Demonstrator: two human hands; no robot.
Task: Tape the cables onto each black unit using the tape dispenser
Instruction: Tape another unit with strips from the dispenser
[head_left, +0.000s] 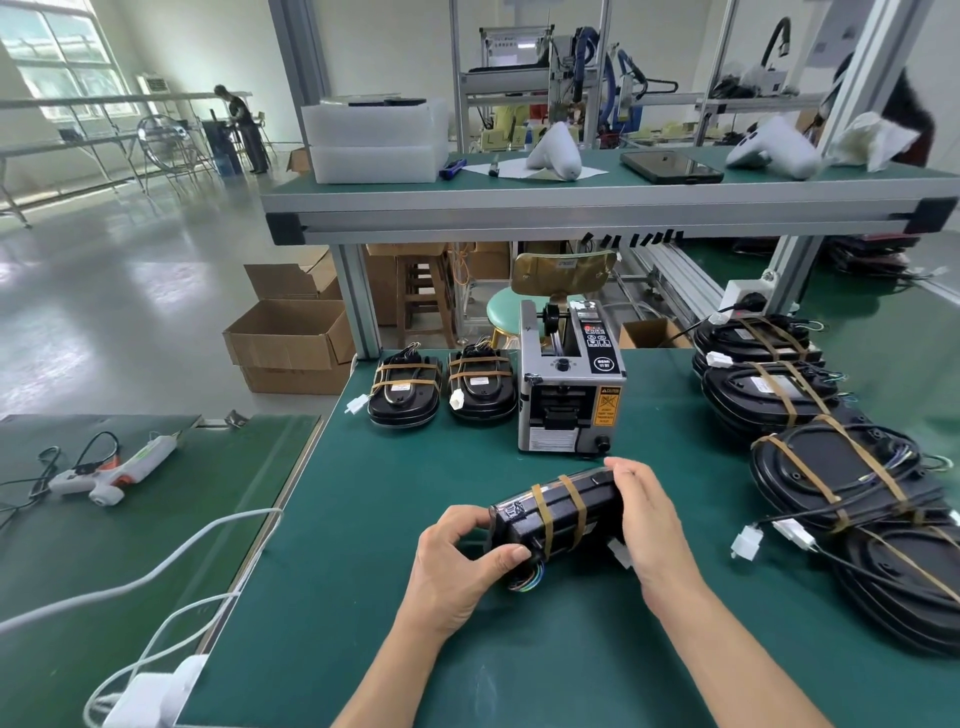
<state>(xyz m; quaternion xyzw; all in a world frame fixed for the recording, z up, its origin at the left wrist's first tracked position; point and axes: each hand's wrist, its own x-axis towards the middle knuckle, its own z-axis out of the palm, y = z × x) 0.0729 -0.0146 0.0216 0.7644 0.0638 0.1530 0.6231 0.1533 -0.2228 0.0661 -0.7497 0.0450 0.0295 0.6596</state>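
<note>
Nearest the camera, two bare forearms reach up from the bottom edge over the green matted work surface (519, 675). The left hand (457, 566) has its fingers and thumb curled round the near left end of a glossy black plastic unit (558, 514), the thumb pressed on the end face. The right hand (649, 525) clasps the opposite end, fingers bent over the top edge. The unit is tipped on its side between them, wrapped by two bands of tan tape (558, 512); coloured wires (527, 577) curl out beneath it, and a white plug (621, 553) shows by the right palm.

Bare mat lies around the hands, towards the near edge and to the left as far as the surface's metal-trimmed left edge (270, 525). On the right, a row of stacked black oval units with tan tape bands (831, 467) crowds the side, their white connectors (748, 540) trailing onto the mat near the right wrist.

Just beyond the held unit stands the grey box-shaped tape dispenser (571, 395), close to the right fingers but apart from them. To its left, two taped black units (441, 387) sit side by side near the far edge. On the lower green surface to the left lies a white glue gun (111, 470), and white cables (171, 566) run across the gap.
</note>
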